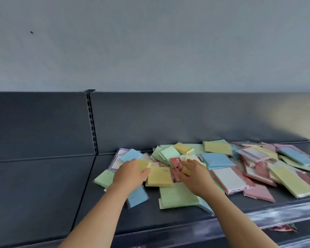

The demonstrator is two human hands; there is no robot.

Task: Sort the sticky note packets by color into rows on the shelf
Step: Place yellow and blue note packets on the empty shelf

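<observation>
Many mixed-colour sticky note packets (216,159) lie heaped on the shelf (168,221).

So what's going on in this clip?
A person stands at a dark grey metal shelf with both bare hands in a jumbled heap of plastic-wrapped sticky note packets in yellow, green, blue, pink and red. The left hand grips a small yellow packet. The right hand reaches onto the heap beside a red packet, but its grip is unclear. No colour rows have been formed yet.
</observation>
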